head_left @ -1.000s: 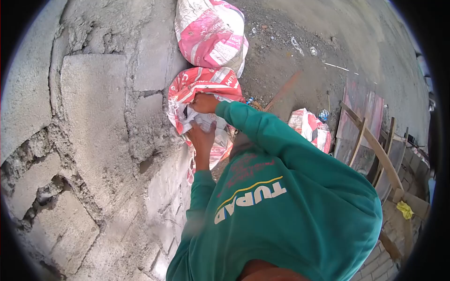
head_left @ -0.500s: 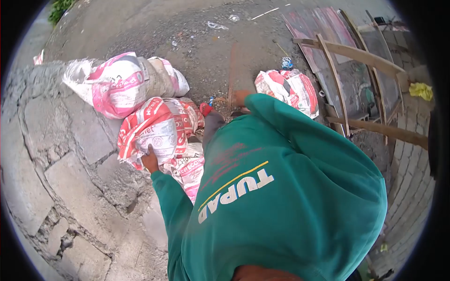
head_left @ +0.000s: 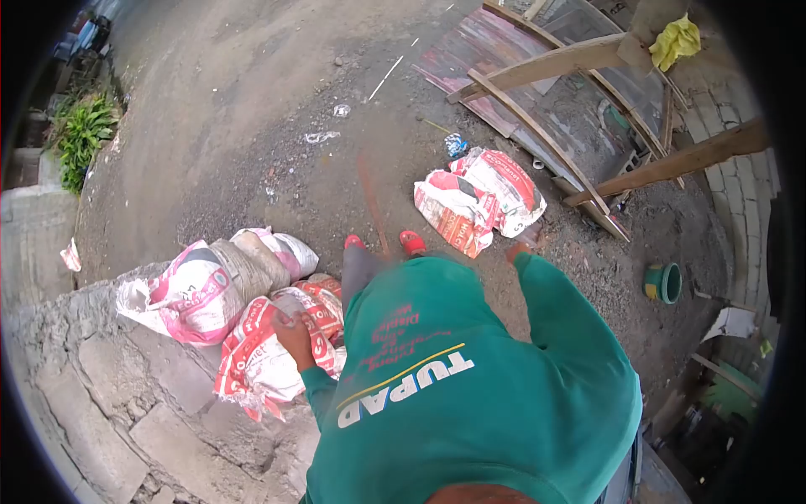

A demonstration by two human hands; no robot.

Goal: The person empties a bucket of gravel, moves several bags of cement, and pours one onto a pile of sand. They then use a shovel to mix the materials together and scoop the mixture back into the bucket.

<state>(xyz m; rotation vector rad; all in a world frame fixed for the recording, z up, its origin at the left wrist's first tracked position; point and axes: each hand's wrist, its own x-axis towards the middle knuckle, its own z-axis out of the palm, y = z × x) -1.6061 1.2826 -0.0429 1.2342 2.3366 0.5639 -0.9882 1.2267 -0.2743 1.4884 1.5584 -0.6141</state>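
Observation:
My left hand is over a red-and-white printed sack on the stone ledge, its fingers apart against the bag's upper side. A second filled sack, white and pink with a tan middle, lies just beyond it. On the right, my right hand hangs low beside a pile of red-and-white sacks on the ground. Its fingers are small and blurred here. My red footwear shows between the two groups of sacks.
Wooden beams and weathered boards lean at the upper right. A green bucket stands on the gravel near a block wall. The rough stone ledge runs along the left, with a green plant farther off.
My view has turned and my body has straightened. The left hand has shifted from the sack's near edge onto its upper side. My right arm has swung outward beside the right-hand sacks.

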